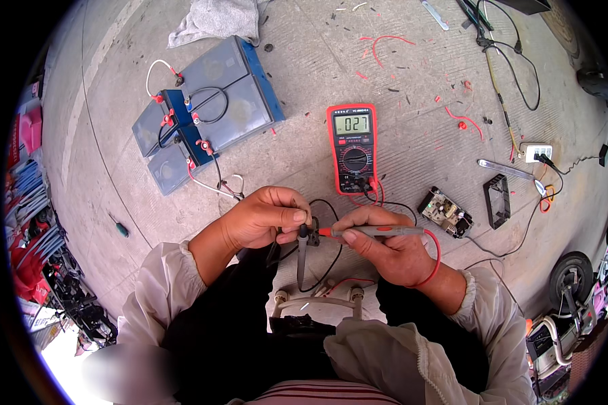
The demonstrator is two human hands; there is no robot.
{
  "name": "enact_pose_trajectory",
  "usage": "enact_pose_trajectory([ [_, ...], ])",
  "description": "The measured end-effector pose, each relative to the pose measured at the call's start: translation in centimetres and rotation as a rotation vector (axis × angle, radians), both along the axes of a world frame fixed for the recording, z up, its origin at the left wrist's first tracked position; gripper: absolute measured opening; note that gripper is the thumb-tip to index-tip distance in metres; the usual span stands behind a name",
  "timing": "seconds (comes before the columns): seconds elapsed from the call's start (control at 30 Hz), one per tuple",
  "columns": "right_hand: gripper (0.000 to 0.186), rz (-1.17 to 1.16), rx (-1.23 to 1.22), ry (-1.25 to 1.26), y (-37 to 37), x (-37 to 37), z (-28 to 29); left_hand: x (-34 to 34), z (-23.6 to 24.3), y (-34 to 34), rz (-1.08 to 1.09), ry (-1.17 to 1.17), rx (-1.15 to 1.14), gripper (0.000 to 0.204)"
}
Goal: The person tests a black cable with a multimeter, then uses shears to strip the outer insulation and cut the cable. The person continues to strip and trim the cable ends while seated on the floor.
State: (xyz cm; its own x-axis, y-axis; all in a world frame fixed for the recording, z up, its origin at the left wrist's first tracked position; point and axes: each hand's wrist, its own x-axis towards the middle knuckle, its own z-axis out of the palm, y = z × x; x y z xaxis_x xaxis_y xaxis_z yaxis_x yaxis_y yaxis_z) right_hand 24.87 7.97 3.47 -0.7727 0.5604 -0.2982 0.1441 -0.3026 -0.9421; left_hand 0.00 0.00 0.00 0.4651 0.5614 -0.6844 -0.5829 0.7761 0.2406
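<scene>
My left hand is closed on a small black connector, with a dark-grey probe hanging down from its fingertips. My right hand grips a red-tipped grey probe horizontally, its tip at the connector; exact contact is too small to tell. Beyond them lies a red-and-black multimeter with its display lit and leads plugged in. To the right of it are an exposed circuit board and an open black casing. To the left, several linked grey-blue batteries carry wires and clamps.
A grey cloth, screwdriver, long metal tool, scissors and power strip lie on the concrete floor. Wire scraps are scattered beyond the meter. Coloured parts line the left edge; wheeled items stand at right.
</scene>
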Motion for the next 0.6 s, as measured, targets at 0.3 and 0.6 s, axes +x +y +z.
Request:
enact_pose_trajectory([
  [0.3, 0.020, -0.243, -0.322, 0.054, -1.5, 0.7, 0.8, -0.1, 0.8, -0.1, 0.029, 0.024, 0.061, 0.014],
  [0.6, 0.020, 0.059, -0.071, -0.082, -5.8, -0.3, 0.8, 1.3, 2.5, -1.6, 0.160, 0.045, 0.185, 0.015],
])
